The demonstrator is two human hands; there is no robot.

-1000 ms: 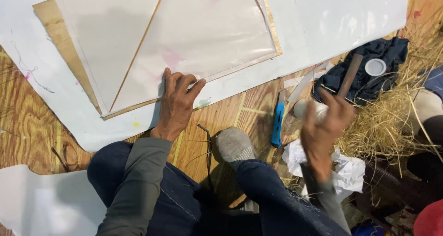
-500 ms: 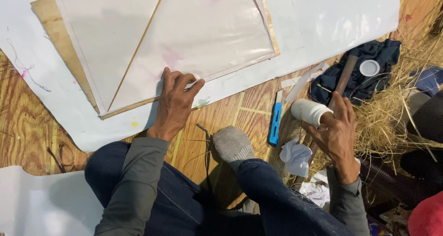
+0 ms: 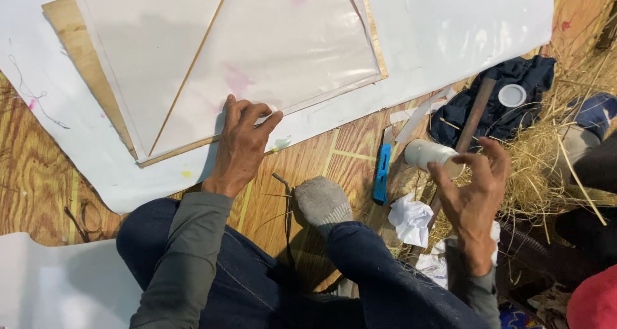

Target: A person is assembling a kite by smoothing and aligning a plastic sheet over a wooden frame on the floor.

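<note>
White bottle (image 3: 429,155) now tilted in right hand's (image 3: 472,200) pinching grip; left hand (image 3: 241,146) stays spread.

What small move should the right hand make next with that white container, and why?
Probably carry the white container left toward the paper edge by the left hand. The right hand holds it on its side, off the floor, above the blue tool and away from the sheet. The left hand presses the white sheet flat over the thin wooden stick, so that edge looks ready for work.
</note>
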